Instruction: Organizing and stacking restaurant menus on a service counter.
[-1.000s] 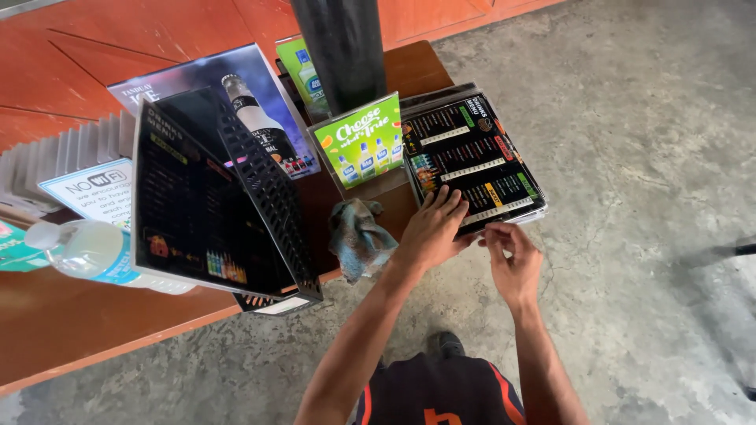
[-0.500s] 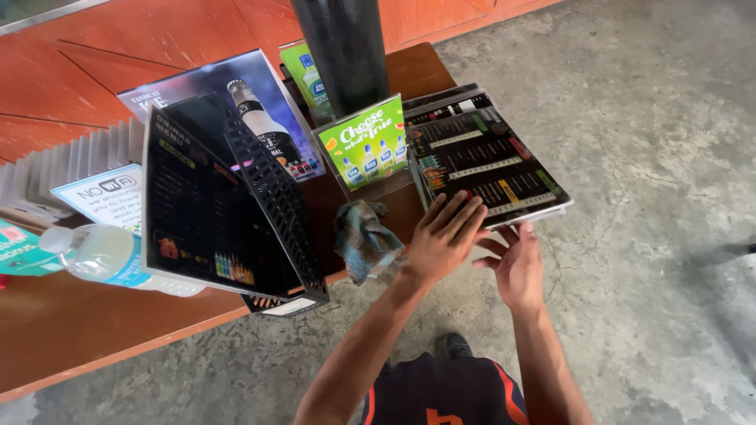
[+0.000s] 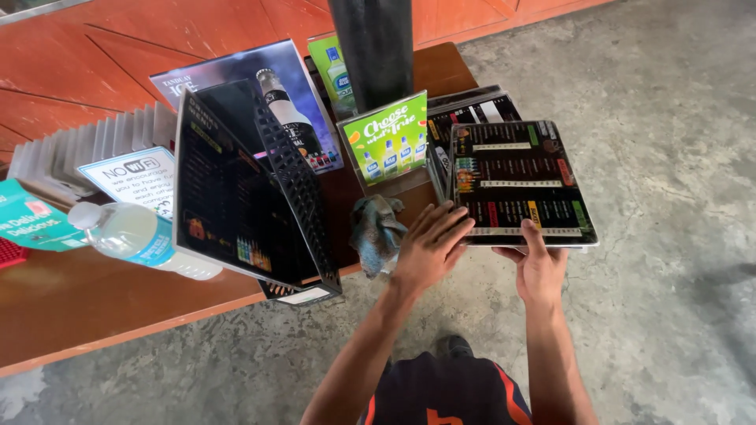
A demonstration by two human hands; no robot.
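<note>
A black laminated menu card (image 3: 520,185) is held level past the table's right edge. My right hand (image 3: 539,264) grips its near edge, thumb on top. My left hand (image 3: 429,248) rests flat with fingers spread against the card's near left corner. More black menu cards (image 3: 472,110) lie stacked on the table behind it. A crumpled blue-grey cloth (image 3: 376,230) lies at the table edge just left of my left hand.
The brown wooden table (image 3: 94,303) carries a black mesh holder with an upright dark menu (image 3: 236,205), a green tabletop sign (image 3: 386,142), a dark post (image 3: 372,47), a plastic water bottle (image 3: 138,236) and a small white sign (image 3: 134,177). Concrete floor (image 3: 669,236) lies to the right.
The top menu card has come off the stack toward me and to the right. My right hand shifted under its near edge, and my left hand slid along with it.
</note>
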